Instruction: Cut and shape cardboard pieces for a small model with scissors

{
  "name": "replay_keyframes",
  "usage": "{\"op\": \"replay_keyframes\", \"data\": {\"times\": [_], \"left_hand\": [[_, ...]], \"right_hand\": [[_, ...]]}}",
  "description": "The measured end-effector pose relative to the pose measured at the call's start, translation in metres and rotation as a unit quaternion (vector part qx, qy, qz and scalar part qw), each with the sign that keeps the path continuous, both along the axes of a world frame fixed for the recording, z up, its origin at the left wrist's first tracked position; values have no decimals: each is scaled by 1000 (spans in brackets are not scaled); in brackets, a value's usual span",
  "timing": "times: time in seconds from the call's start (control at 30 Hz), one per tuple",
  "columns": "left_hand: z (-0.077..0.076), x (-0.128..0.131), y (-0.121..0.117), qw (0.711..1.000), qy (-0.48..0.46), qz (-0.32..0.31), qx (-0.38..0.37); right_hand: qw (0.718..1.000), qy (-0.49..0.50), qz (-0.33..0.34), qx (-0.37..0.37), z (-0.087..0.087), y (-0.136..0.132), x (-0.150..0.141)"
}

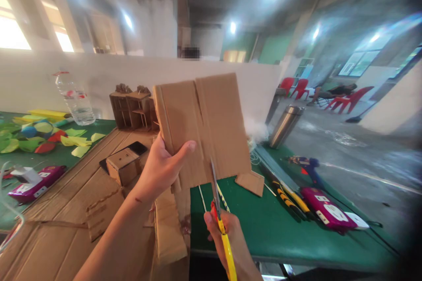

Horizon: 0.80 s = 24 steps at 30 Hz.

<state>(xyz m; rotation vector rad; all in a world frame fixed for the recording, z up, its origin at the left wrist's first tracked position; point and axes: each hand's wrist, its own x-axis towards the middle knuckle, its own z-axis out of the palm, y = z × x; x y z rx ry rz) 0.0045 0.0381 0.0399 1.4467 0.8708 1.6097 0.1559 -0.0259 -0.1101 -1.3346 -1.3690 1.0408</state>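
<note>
My left hand grips a flat piece of cardboard by its lower left side, thumb across the front. The sheet is held up above the table, and a slit runs down from its top edge. In my right hand is a pair of scissors with yellow and red handles, pointing upward. Their blades meet the cardboard's lower edge, roughly in line with the slit. Below my left hand lies a cardboard strip. A small cardboard box rests beyond my left forearm on a dark phone-like slab.
A cardboard shelf model and a water bottle stand at the back left, near coloured paper scraps. On the right are a steel flask, a glue gun, yellow-black cutters and a purple power strip on the green table.
</note>
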Motion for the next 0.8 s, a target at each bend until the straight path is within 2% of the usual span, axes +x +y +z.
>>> {"op": "replay_keyframes", "data": {"times": [0.17,0.27,0.47,0.63,0.8], "left_hand": [[-1,-1,0,1000,5,-16,4],[-6,-2,1,999,20,-29,5],[-16,2,-1,999,25,-36,-7],[-25,9,-5,999,-8,-43,-20],[-29,11,-7,999,-15,-34,-14]], "right_hand": [[999,-32,24,17,4,-3,4],[999,-37,11,33,4,-5,4],[999,13,15,32,-3,-5,7],[997,52,13,47,-10,0,11],[999,10,20,32,3,-3,10]]}}
